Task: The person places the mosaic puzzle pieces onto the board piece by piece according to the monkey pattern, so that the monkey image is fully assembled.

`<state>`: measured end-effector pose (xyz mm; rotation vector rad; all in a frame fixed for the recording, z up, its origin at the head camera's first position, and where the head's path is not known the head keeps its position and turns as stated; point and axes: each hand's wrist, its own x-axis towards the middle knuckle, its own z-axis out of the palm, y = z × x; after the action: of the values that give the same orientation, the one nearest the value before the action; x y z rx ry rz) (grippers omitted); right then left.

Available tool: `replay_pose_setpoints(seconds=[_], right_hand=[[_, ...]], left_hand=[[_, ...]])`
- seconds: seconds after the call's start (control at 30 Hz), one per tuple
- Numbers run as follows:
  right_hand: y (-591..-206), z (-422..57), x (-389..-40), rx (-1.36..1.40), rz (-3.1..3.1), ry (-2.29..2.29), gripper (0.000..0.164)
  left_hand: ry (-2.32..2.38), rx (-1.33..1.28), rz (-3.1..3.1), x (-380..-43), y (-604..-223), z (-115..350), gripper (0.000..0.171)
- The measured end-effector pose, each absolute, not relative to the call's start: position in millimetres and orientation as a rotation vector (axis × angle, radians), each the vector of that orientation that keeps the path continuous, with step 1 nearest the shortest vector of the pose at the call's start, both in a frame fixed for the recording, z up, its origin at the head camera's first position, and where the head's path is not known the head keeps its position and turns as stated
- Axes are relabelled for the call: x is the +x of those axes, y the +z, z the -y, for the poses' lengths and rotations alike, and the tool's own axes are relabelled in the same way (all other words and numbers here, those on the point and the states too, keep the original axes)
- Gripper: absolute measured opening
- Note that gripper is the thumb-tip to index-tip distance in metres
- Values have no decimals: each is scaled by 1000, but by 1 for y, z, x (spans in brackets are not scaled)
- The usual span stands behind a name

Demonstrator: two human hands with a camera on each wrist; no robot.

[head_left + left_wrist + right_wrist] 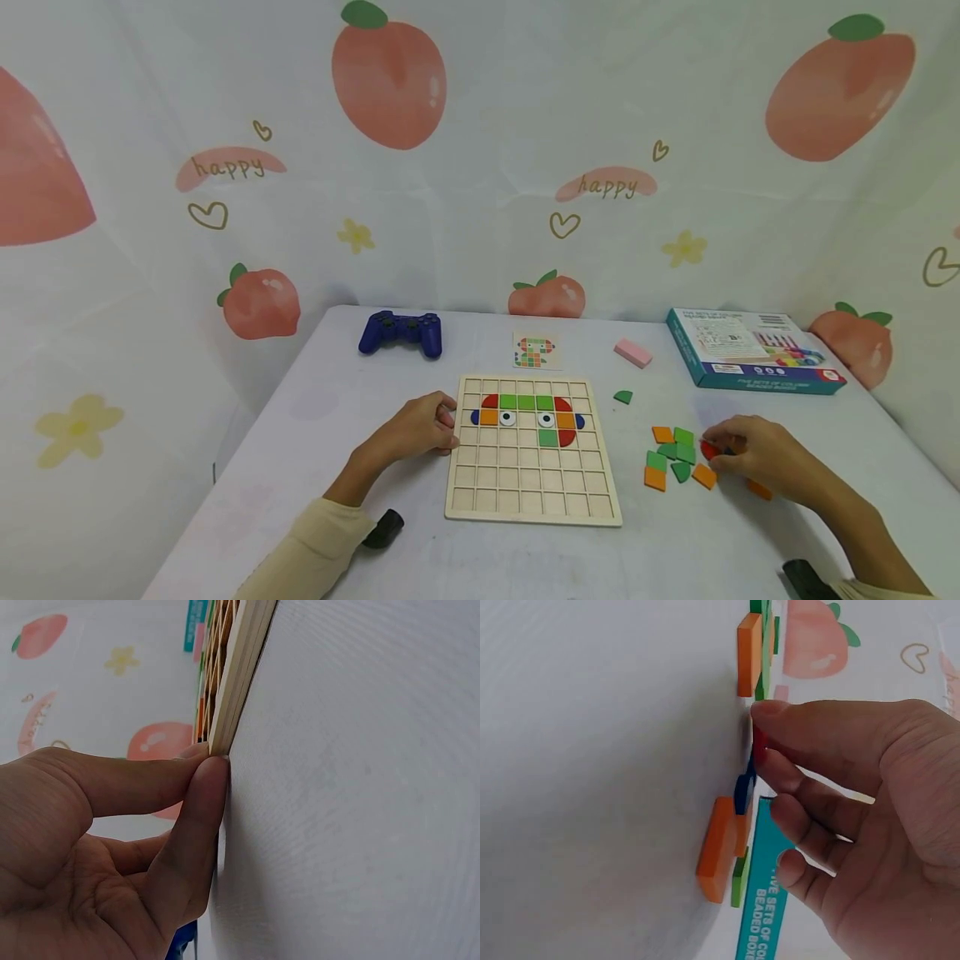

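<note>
My left hand (416, 429) pinches the left edge of a wooden grid board (517, 479) between thumb and forefinger; in the left wrist view the fingertips meet at the board's rim (241, 675). Red, green, orange and blue tiles plus two eye discs (507, 418) fill some of its upper squares. To the right of the board, my right hand (772, 460) pinches a red tile (760, 742) between thumb and forefinger, low over the table. Beside it lie loose green tiles (686, 452) and orange tiles (655, 479). A blue tile (742, 793) shows below the fingers in the right wrist view.
Behind the board lies a pattern card (537, 351), with a pink block (633, 352) to its right. A lone green tile (623, 397) sits near the board's upper right. A blue game controller (401, 332) stands back left, a teal box (757, 350) back right.
</note>
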<state>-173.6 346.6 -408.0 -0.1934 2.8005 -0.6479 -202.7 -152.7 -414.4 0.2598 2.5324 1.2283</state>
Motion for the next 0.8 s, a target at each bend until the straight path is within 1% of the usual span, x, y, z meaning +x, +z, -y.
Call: replay_pose_setpoints(seconds=[0.13,0.27,0.53,0.8], right_hand=[[-405,-340,-174,-228,-2825,-657,40],[-402,-327,-175,-294,-2840,-683,35],[-399,-290,-179,-390,-2816,-769,34],[-397,-250,-189,-534,-2782,-798,28]], left_hand=[[1223,252,-2538,-202,-414,153,54],[1226,257,-2538,-202,-414,153,53],[1214,264,-2545,-203,-414,153,54],[1218,262,-2538,-203,-415,153,54]])
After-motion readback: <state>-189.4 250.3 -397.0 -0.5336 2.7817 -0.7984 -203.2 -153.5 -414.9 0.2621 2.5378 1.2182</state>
